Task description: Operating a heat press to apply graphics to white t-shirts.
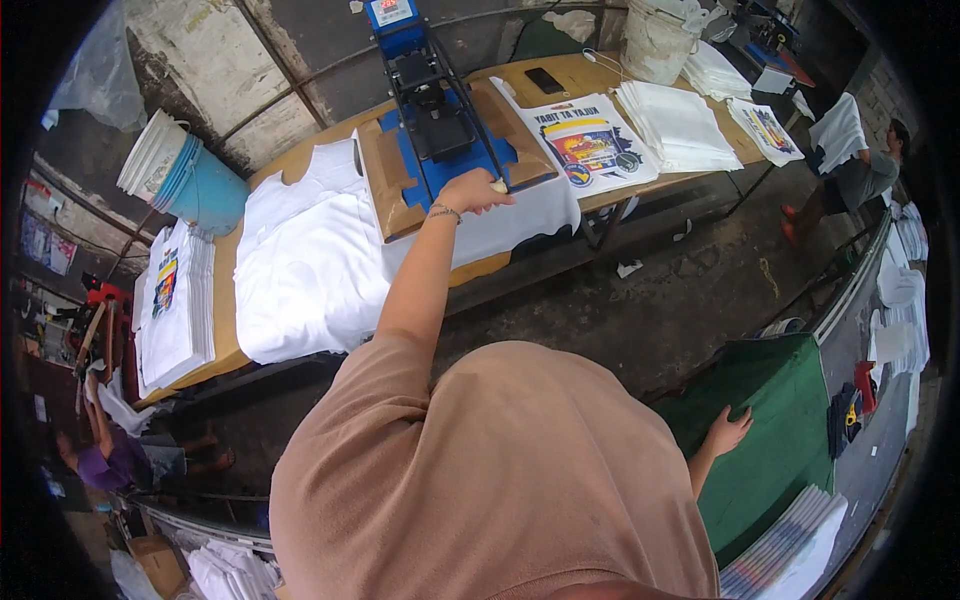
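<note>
My left hand (472, 193) is closed around the front handle of a blue and black heat press (440, 130). A pale end of the handle (499, 186) shows beside my fingers. Under the press lies a brown covered board (390, 190) with blue tape, and white cloth (540, 212) hangs at its front. A white shirt (310, 250) is spread on the table to the left of the press. My right hand (728, 432) is held out at my right side, fingers apart and holding nothing, in front of a green surface (770, 440).
Along the wooden table (228, 335) stand a printed white shirt (590, 145), a phone (544, 80), white shirt stacks (678, 125) and a white bucket (655, 40). Blue and white buckets (190, 175) and a shirt stack (180, 300) are left. People are at far left (115, 460) and right (870, 175).
</note>
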`<state>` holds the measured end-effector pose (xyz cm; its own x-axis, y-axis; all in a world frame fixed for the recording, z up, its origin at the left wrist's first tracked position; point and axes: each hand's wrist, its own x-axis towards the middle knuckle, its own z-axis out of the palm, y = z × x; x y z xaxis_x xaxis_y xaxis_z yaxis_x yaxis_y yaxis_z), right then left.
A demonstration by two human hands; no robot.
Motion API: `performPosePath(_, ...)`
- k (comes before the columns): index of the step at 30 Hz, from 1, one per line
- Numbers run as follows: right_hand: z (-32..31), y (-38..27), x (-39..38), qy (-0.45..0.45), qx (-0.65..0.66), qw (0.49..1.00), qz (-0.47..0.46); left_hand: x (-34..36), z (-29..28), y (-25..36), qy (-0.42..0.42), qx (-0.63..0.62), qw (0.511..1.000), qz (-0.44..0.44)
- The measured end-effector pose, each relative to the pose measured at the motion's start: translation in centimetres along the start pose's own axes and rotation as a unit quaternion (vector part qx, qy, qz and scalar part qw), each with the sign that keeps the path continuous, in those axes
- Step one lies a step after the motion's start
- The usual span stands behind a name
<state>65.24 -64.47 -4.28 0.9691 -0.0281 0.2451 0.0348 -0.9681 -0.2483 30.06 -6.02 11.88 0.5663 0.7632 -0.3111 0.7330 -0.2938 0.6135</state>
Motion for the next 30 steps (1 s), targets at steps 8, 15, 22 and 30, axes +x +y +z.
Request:
performPosePath(8, 0.13, 0.05, -0.02, 0.005, 0.005, 1.000, 0.002, 0.17, 0.01, -0.11, -0.004, -0.001, 1.000, 0.005)
performPosePath(15, 0.08, -0.03, 0.01, 0.001, 0.000, 1.000, 0.006, -0.04, -0.05, 0.08, -0.002, -0.001, 1.000, -0.001)
performPosePath(22, 0.28, 0.20, 0.05, 0.008, 0.004, 1.000, -0.003, -0.45, -0.20, 0.47, -0.002, -0.003, 1.000, -0.003)
performPosePath(30, 0.15, 0.12, 0.09, -0.002, 0.002, 1.000, 0.006, -0.35, -0.02, 0.27, 0.008, 0.000, 1.000, -0.002)
